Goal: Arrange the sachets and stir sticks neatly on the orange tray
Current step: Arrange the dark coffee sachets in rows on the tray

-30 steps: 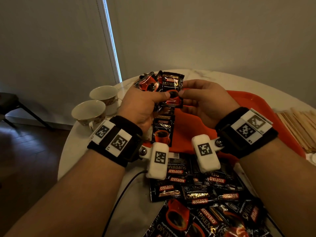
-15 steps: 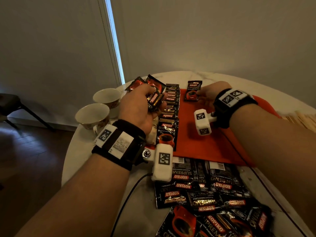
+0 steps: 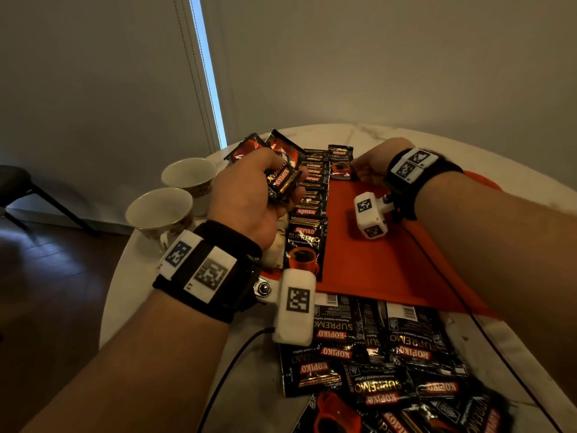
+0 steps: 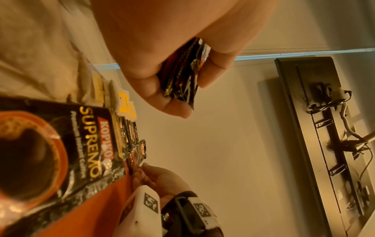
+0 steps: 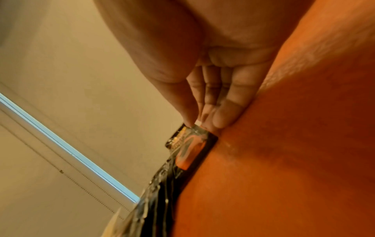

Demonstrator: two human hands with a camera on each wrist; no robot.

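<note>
An orange tray [image 3: 371, 264] lies on the round marble table. A column of overlapping black coffee sachets [image 3: 307, 214] runs along the tray's left edge. My left hand [image 3: 249, 195] hovers over that column and grips a bunch of sachets [image 3: 282, 175], seen edge-on in the left wrist view [image 4: 180, 77]. My right hand [image 3: 367, 165] is at the tray's far end, thumb and fingers pinching the lower corner of a single sachet [image 3: 340, 162] that lies flat beside the column's top [image 5: 188, 149]. No stir sticks show in the current frames.
A loose heap of sachets [image 3: 384, 364] lies on the table in front of the tray. Two teacups [image 3: 162, 214] stand at the table's left edge. A cable [image 3: 231, 367] trails from my left wrist camera. A dark chair [image 3: 18, 189] is at far left.
A second ago both hands held a sachet together above the tray. My right hand then carried it to the tray's far end and now has it flat there; my left hand kept its bunch.
</note>
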